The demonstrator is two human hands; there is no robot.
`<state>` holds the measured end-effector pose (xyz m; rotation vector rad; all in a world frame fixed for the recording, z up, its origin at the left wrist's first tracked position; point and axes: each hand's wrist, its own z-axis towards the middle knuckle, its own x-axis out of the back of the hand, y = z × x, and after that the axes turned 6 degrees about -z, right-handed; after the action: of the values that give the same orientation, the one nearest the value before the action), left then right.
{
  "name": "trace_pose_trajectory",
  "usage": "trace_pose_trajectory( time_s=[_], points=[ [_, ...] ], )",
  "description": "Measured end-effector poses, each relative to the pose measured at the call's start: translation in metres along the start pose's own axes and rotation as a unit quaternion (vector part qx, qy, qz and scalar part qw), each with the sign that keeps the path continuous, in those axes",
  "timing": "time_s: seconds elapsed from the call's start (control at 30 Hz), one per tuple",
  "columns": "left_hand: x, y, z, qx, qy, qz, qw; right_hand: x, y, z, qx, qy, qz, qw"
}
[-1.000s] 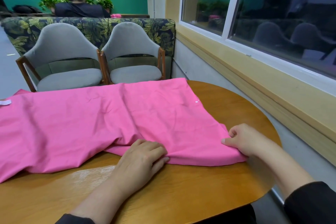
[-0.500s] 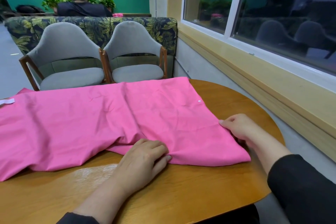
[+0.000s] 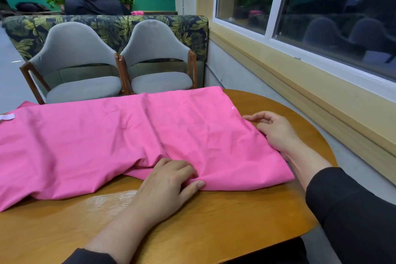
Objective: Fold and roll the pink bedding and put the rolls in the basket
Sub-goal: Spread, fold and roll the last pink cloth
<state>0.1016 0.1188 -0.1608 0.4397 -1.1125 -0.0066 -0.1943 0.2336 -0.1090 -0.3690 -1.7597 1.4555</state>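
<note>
Both hands work the pink bedding (image 3: 120,143) spread across the wooden bench (image 3: 214,221): the left hand (image 3: 169,180) pinches its near hem at lower centre, the right hand (image 3: 274,130) rests loosely curled on the right edge. Folding looks barely begun; next, that edge likely needs gripping and carrying across. Two grey chairs (image 3: 120,70) stand beyond; no basket shows.

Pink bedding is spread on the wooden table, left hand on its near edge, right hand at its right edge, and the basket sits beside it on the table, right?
Not quite: the head view shows no basket. The bedding, table, left hand and right hand are as you say.
</note>
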Motion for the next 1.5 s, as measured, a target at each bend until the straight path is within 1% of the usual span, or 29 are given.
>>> trace_pose_trajectory(
  time_s=[0.07, 0.13, 0.2, 0.27, 0.3, 0.4, 0.43, 0.47, 0.53, 0.57, 0.6, 0.63, 0.7, 0.77, 0.83, 0.87, 0.93, 1.0, 1.07, 1.13, 1.2, 1.27, 1.4, 1.5],
  points=[
    [0.0, 0.0, 0.0, 0.001, 0.001, -0.001, 1.0, -0.002, 0.003, -0.002, -0.001, 0.008, -0.024, 1.0],
    [0.0, 0.0, 0.0, 0.002, 0.0, -0.001, 1.0, -0.002, 0.008, -0.001, -0.047, 0.0, -0.048, 0.998],
    [0.0, 0.0, 0.0, 0.003, -0.001, -0.002, 1.0, -0.001, 0.011, 0.0, -0.101, -0.014, -0.045, 0.994],
    [0.0, 0.0, 0.001, 0.003, -0.002, -0.002, 1.0, 0.001, 0.012, 0.003, -0.114, -0.023, -0.051, 0.992],
    [0.0, -0.001, 0.0, 0.003, -0.003, -0.003, 1.0, 0.0, 0.014, 0.004, -0.109, -0.01, -0.055, 0.993],
    [0.0, -0.001, 0.0, 0.003, -0.003, -0.004, 1.0, -0.001, 0.02, 0.007, -0.084, 0.077, -0.066, 0.991],
    [0.0, -0.001, 0.0, 0.001, -0.002, -0.004, 1.0, -0.002, 0.02, 0.007, -0.069, 0.088, -0.087, 0.99],
    [-0.001, -0.001, 0.001, -0.006, 0.003, -0.002, 1.0, -0.002, 0.02, 0.006, -0.04, 0.091, -0.139, 0.985],
    [-0.002, -0.002, 0.001, -0.023, 0.015, 0.002, 1.0, -0.002, 0.012, 0.0, 0.047, 0.124, -0.253, 0.958],
    [-0.003, -0.003, 0.002, -0.031, 0.02, 0.001, 0.999, -0.005, 0.004, -0.005, 0.102, 0.144, -0.263, 0.948],
    [-0.003, -0.002, 0.002, -0.038, 0.026, -0.002, 0.999, -0.012, -0.007, -0.014, 0.154, 0.145, -0.241, 0.947],
    [-0.003, -0.001, 0.002, -0.045, 0.033, -0.006, 0.998, -0.022, -0.019, -0.024, 0.196, 0.12, -0.205, 0.951],
    [0.0, 0.002, 0.001, -0.061, 0.053, -0.012, 0.997, -0.053, -0.038, -0.047, 0.239, 0.016, -0.146, 0.96],
    [0.007, 0.002, -0.004, -0.066, 0.081, -0.005, 0.995, -0.086, -0.048, -0.068, 0.234, -0.084, -0.115, 0.962],
    [0.017, -0.006, -0.018, -0.046, 0.108, 0.035, 0.993, -0.112, -0.047, -0.083, 0.204, -0.148, -0.089, 0.964],
    [0.023, -0.014, -0.028, -0.024, 0.117, 0.057, 0.991, -0.121, -0.044, -0.088, 0.193, -0.169, -0.096, 0.962],
    [0.04, -0.034, -0.054, 0.043, 0.123, 0.095, 0.987, -0.132, -0.038, -0.094, 0.192, -0.194, -0.162, 0.948],
    [0.06, -0.054, -0.081, 0.121, 0.114, 0.138, 0.976, -0.14, -0.035, -0.099, 0.222, -0.187, -0.259, 0.921],
    [0.078, -0.076, -0.103, 0.182, 0.115, 0.166, 0.962, -0.154, -0.038, -0.104, 0.26, -0.166, -0.348, 0.885],
    [0.094, -0.098, -0.118, 0.221, 0.12, 0.169, 0.953, -0.174, -0.045, -0.11, 0.285, -0.139, -0.391, 0.864],
    [0.102, -0.116, -0.124, 0.223, 0.125, 0.181, 0.949, -0.196, -0.051, -0.113, 0.314, -0.126, -0.368, 0.866],
    [0.105, -0.125, -0.123, 0.222, 0.134, 0.192, 0.947, -0.212, -0.055, -0.113, 0.322, -0.132, -0.344, 0.872],
    [0.109, -0.139, -0.116, 0.231, 0.153, 0.175, 0.945, -0.226, -0.058, -0.108, 0.276, -0.114, -0.375, 0.878],
    [0.121, -0.154, -0.109, 0.203, 0.14, 0.165, 0.955, -0.23, -0.066, -0.105, 0.229, -0.122, -0.41, 0.875]
  ],
)
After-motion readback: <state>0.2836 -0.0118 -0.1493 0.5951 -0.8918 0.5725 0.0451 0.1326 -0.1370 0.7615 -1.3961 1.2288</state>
